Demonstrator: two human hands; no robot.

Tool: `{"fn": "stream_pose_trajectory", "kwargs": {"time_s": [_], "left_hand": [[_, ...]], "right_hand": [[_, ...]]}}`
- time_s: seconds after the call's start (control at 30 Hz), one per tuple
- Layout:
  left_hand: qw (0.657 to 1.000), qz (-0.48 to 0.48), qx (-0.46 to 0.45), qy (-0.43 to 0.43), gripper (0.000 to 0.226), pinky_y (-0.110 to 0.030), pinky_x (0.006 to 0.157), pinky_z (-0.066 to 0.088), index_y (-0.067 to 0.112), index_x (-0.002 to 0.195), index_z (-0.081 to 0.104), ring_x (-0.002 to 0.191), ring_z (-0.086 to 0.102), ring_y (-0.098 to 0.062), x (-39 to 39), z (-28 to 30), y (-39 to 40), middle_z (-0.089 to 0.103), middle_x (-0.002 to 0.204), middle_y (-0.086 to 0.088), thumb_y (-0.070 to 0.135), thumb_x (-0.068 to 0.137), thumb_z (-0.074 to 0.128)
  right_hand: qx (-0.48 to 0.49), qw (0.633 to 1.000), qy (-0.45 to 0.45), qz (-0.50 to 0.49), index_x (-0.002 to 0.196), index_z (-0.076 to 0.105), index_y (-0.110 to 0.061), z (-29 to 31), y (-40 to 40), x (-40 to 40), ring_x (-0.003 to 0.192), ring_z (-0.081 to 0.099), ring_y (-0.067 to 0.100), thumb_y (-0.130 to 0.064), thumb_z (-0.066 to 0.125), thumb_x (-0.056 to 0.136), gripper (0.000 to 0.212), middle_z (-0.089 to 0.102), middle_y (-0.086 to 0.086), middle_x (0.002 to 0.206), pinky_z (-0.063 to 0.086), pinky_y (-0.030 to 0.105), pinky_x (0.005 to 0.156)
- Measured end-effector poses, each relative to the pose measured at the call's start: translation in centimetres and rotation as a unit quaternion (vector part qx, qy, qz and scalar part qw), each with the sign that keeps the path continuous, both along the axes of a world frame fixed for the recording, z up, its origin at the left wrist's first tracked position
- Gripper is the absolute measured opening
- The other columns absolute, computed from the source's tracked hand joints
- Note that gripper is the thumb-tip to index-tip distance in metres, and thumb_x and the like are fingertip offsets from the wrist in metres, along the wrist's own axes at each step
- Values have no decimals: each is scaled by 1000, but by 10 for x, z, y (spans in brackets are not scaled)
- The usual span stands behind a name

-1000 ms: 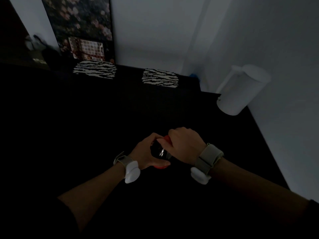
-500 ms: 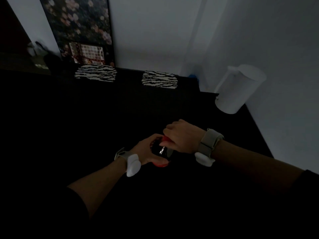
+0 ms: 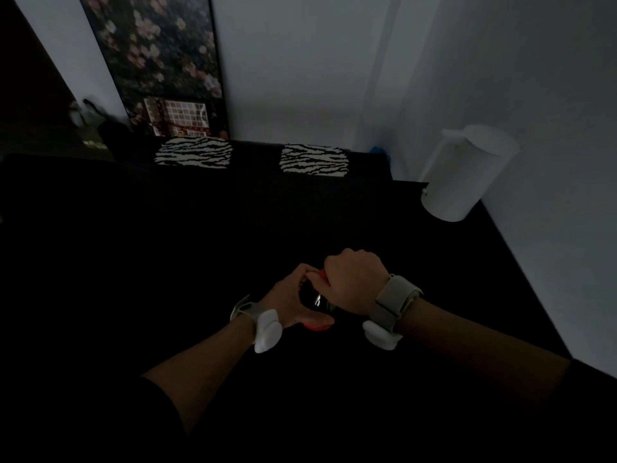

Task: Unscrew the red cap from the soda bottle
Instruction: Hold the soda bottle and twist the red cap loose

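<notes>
The room is dim. A dark soda bottle (image 3: pixel 312 297) with a red label edge showing at its lower side stands between my hands over a black surface. My left hand (image 3: pixel 290 304) wraps around the bottle's body from the left. My right hand (image 3: pixel 354 282) is closed over the top of the bottle, and a sliver of the red cap (image 3: pixel 323 274) shows under its fingers. Most of the cap and the bottle neck are hidden by my right hand. Both wrists wear bands with white pods.
A white cylindrical container (image 3: pixel 464 175) stands at the right edge of the black surface (image 3: pixel 167 262) by the wall. Two zebra-striped pads (image 3: pixel 193 157) (image 3: pixel 314 160) lie at the far edge. A dark floral panel (image 3: pixel 157 61) leans on the back wall.
My right hand has turned on the cap, its wrist swinging up and to the right. The left hand keeps its hold on the bottle. The camera view shifted slightly.
</notes>
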State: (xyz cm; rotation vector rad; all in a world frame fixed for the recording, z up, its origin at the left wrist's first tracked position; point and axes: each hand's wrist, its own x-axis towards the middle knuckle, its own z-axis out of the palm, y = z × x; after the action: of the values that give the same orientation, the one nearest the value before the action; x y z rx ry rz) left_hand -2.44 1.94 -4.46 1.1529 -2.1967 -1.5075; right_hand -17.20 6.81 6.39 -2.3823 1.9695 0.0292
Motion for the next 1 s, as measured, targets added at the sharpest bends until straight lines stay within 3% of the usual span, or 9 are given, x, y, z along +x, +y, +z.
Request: {"fn": "stream_pose_trajectory", "kwargs": {"time_s": [0.13, 0.23, 0.33, 0.47, 0.57, 0.7, 0.8, 0.87, 1.0], "left_hand": [[999, -15, 33, -7, 79, -23, 87, 54, 53, 112, 44, 95, 64, 6, -2, 5, -8, 65, 104, 21, 29, 58, 96], [999, -17, 48, 12, 78, -7, 74, 49, 73, 105, 43, 96, 62, 18, 4, 11, -7, 65, 107, 36, 38, 57, 95], [998, -20, 57, 21, 78, -20, 87, 51, 65, 112, 47, 103, 63, 11, 7, 14, -5, 67, 115, 28, 40, 56, 95], [995, -58, 77, 25, 62, -20, 83, 53, 39, 113, 53, 93, 65, 11, 4, 18, -6, 69, 104, 32, 21, 67, 91], [998, -17, 61, 25, 71, -15, 81, 49, 54, 116, 49, 98, 63, 11, 6, 19, -4, 66, 115, 20, 27, 66, 92], [999, -6, 32, 15, 74, -4, 73, 47, 63, 105, 45, 91, 61, 19, 4, 14, -6, 66, 109, 21, 26, 63, 94], [999, -12, 43, 16, 81, -22, 91, 49, 67, 107, 39, 105, 61, 2, 0, 16, -7, 63, 115, 21, 27, 63, 93], [998, -45, 46, 14, 76, -11, 87, 48, 78, 98, 44, 98, 63, 7, -1, 23, -7, 68, 100, 31, 33, 58, 90], [996, -50, 68, 28, 73, -17, 84, 50, 63, 109, 50, 96, 63, 17, 3, 17, -12, 68, 111, 27, 18, 69, 91]], "right_hand": [[11, 998, -19, 58, 58, 33, -21, 4, -5, -8, 45, 32, 12, -50, 39, 94, 47, 54, 1, 61, 25, 27, 48], [18, 990, 6, 139, 85, 49, -16, 8, -8, -16, 66, 44, 18, -52, 38, 93, 38, 61, 8, 87, 30, 31, 65], [26, 982, 14, 185, 107, 47, -16, 10, -9, -21, 85, 52, 25, -55, 38, 92, 43, 59, 8, 101, 32, 33, 70], [32, 987, 6, 157, 99, 44, -18, 13, -10, -25, 67, 43, 17, -73, 35, 81, 59, 48, -2, 79, 33, 31, 61], [32, 994, 5, 103, 92, 42, -18, 14, -12, -20, 53, 39, 11, -80, 31, 77, 64, 37, -8, 64, 31, 27, 49], [25, 996, -7, 87, 88, 43, -13, 14, -17, -11, 55, 45, 19, -61, 40, 89, 48, 53, 3, 72, 34, 31, 52], [77, 989, -43, 115, 104, 45, -10, 17, -17, -9, 78, 56, 26, -45, 44, 93, 37, 57, 10, 91, 39, 34, 61], [108, 982, -62, 143, 116, 40, -15, 21, -14, -13, 87, 51, 25, -42, 46, 92, 37, 54, 9, 104, 40, 35, 67], [77, 993, -29, 84, 99, 40, -19, 24, -10, -16, 64, 44, 14, -62, 43, 87, 45, 48, -1, 82, 35, 30, 58]]}}
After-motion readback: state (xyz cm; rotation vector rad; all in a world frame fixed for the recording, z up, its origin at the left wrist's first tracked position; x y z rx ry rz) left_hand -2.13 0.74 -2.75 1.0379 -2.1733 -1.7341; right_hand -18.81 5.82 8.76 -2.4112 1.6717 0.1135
